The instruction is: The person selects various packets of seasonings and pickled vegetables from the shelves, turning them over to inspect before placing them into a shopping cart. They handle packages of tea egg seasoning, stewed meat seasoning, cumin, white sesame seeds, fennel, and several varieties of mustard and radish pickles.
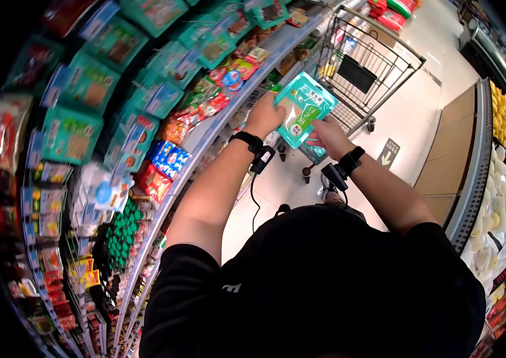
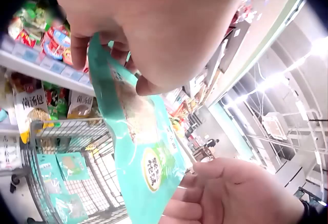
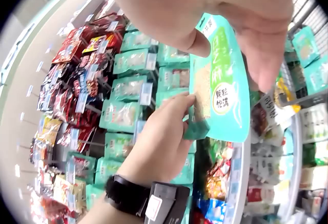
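Black shirt (image 1: 324,286) fills the foreground of the head view; a small white mark on it cannot be read in full. Both hands are clamped on one teal pouch (image 1: 306,110), held up between the shelving and the cart. Left hand (image 1: 265,116) pinches one side near a corner, thumb on the front; right hand (image 1: 331,137) grips the opposite edge between thumb and fingers. The hands are apart from each other.

Pouch label: a green panel with white characters, 芝麻 legible, and a round badge reading 颗粒饱满. The brand mark at the top cannot be made out. A pale, grainy area shows beside the panel.

Shelving (image 1: 205,134) stands at left, hung with teal packets (image 1: 73,136) and edged with blue-and-white price labels. Lower packs (image 2: 32,103) read 菌汤包.

Metal cart (image 1: 357,74) stands beyond the pouch, with further teal packs (image 2: 72,166) inside. Pale, glossy floor (image 1: 405,128) bears a dark sign (image 1: 389,153) with an arrow. At right, a display (image 1: 500,209) holds yellow goods and pale, rounded goods. Bright strip lights (image 2: 266,83) run along the ceiling.
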{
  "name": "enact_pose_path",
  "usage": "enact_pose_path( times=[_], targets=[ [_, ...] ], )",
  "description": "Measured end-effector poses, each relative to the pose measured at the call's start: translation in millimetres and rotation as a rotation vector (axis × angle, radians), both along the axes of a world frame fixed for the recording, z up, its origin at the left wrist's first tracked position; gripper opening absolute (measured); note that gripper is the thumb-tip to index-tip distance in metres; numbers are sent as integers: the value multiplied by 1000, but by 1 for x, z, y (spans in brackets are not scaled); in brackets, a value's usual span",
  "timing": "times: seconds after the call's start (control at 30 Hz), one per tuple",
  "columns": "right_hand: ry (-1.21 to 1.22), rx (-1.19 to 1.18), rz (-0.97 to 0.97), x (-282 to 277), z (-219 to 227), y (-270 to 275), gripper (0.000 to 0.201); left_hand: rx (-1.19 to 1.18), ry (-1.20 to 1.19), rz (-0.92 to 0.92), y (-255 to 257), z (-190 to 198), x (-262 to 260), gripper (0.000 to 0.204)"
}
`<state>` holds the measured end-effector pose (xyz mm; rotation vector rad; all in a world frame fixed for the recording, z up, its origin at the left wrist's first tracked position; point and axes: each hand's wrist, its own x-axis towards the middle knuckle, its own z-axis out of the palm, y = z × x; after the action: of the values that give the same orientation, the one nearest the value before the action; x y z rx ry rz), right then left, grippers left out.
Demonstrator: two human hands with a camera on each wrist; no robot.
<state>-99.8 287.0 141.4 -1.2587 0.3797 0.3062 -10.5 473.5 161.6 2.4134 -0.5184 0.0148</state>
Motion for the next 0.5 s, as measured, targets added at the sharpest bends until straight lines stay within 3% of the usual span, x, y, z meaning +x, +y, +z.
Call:
enact_pose_path(
  times=[0.1, 0.17, 0.4, 0.5],
  targets=[
    [86, -8, -20, 36, -30, -44, 30, 22, 71, -41, -40, -50, 40, 39],
    [116, -18, -38, 63, -50, -73, 30, 103, 194, -10, -69, -71, 65, 50],
    [357, -23, 0, 189, -151, -152, 25, 28, 230, 27, -155, -161, 172, 39],
    [464, 4, 46, 233, -196, -168, 24, 97, 395, 158, -174, -218, 211, 47]
  ],
)
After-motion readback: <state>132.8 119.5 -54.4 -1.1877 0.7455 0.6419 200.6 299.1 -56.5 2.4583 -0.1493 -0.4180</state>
